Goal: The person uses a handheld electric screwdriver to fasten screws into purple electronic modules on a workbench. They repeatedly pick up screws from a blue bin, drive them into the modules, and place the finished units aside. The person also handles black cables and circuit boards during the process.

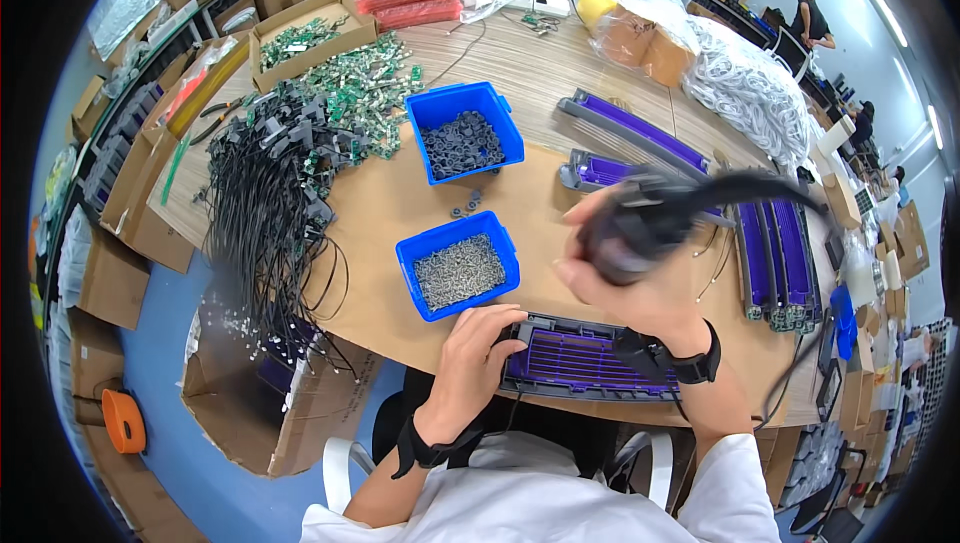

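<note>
At the table's front edge lies a long dark grey plastic housing (pixel 590 358) with purple slats inside. My left hand (pixel 472 351) grips its left end, thumb over the corner and fingers along the far edge. My right hand (pixel 620 288) is wrapped round a black electric screwdriver (pixel 640 228) with a thick black cable. Motion blurs the tool, and its tip is hidden. The tool is raised above the housing's right part. Just beyond my left hand stands a blue bin (pixel 404 261) full of small metal screws.
Another blue bin (pixel 512 128) holds dark grey rings. Black cables (pixel 262 213) and green circuit boards (pixel 360 78) pile up at the left. More purple housings (pixel 775 258) lie right and beyond. White coiled tubing (pixel 750 83) is at the far right. Brown paper (pixel 375 198) covers the table.
</note>
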